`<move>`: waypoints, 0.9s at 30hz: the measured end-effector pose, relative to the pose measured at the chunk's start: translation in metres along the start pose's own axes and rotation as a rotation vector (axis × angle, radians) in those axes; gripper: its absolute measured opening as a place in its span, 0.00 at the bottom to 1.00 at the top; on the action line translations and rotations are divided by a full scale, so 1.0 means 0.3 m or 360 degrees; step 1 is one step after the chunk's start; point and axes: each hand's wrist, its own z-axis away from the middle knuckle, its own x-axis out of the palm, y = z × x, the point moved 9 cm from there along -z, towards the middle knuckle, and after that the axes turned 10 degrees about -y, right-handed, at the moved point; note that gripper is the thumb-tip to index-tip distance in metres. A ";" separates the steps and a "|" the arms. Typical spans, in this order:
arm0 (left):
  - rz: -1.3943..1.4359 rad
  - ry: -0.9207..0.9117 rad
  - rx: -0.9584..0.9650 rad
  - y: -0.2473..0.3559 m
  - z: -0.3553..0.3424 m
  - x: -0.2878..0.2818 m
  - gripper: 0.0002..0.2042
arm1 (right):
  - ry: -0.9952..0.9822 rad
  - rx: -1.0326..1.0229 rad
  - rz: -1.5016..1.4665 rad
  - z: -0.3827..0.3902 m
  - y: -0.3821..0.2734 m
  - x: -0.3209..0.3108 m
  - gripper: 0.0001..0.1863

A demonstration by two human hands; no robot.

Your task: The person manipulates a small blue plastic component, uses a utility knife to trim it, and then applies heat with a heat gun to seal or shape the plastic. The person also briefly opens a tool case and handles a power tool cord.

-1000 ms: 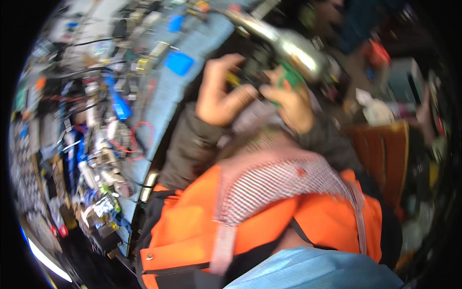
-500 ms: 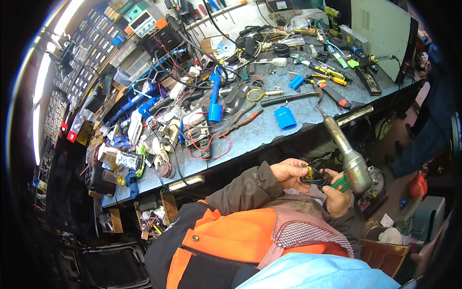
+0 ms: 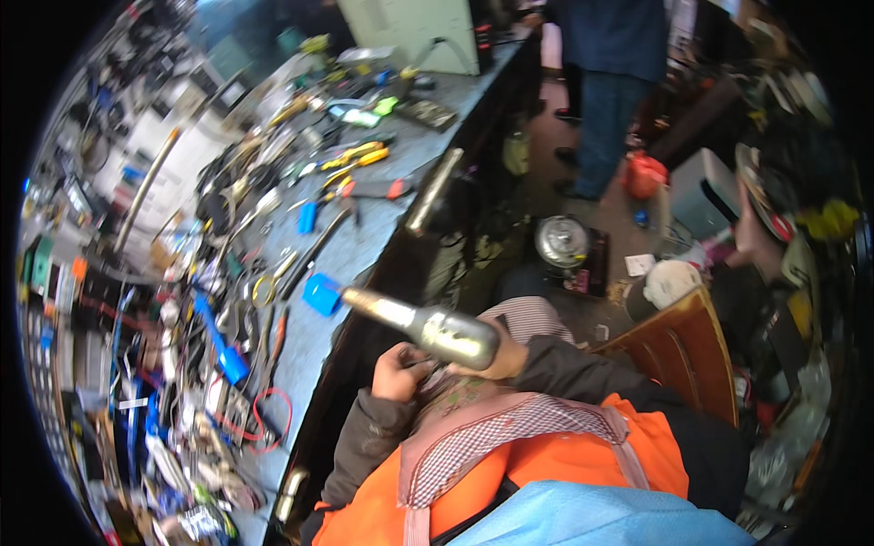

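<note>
My right hand (image 3: 508,357) is closed round the handle of a power tool (image 3: 455,337). The tool has a worn metal body and a narrower barrel that points left, over the bench edge. Its body hides the handle and part of my fingers. Close beside it, my left hand (image 3: 397,373) is closed with curled fingers on a dark power cord (image 3: 424,360), of which little shows. Just past the barrel's tip lies a blue square piece (image 3: 321,294) on the blue bench top (image 3: 314,350). The view is blurred by motion.
Yellow-handled tools (image 3: 364,155), a red and grey handle (image 3: 375,188), a blue tube (image 3: 218,341) and tangled wires crowd the bench. A person (image 3: 605,127) stands at the back. Right of me are a round metal device (image 3: 561,241), a wooden panel (image 3: 687,350) and a grey box (image 3: 703,193).
My view has swung right, showing more floor and the standing person. The power tool has tipped from upright to pointing left. The green handle and yellow part seen before are hidden now.
</note>
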 end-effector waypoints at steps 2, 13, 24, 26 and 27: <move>-0.0052 0.0107 0.0037 0.102 -0.013 0.042 0.07 | -0.0051 -0.0011 -0.0029 -0.014 0.006 0.006 0.27; 0.1001 -0.0477 0.0694 0.236 -0.035 0.114 0.45 | 0.0261 0.0061 -0.0665 -0.051 0.021 -0.045 0.27; 0.0172 -0.0043 0.0249 0.135 0.052 -0.113 0.14 | 0.0847 -0.0053 -0.1390 -0.011 0.018 -0.176 0.03; 0.0607 0.0187 0.0072 0.131 0.151 -0.218 0.14 | 0.0845 -0.0003 -0.1244 0.025 0.039 -0.280 0.04; 0.0675 0.0244 0.0124 0.141 0.213 -0.284 0.15 | 0.0861 -0.0014 -0.1092 0.047 0.033 -0.334 0.05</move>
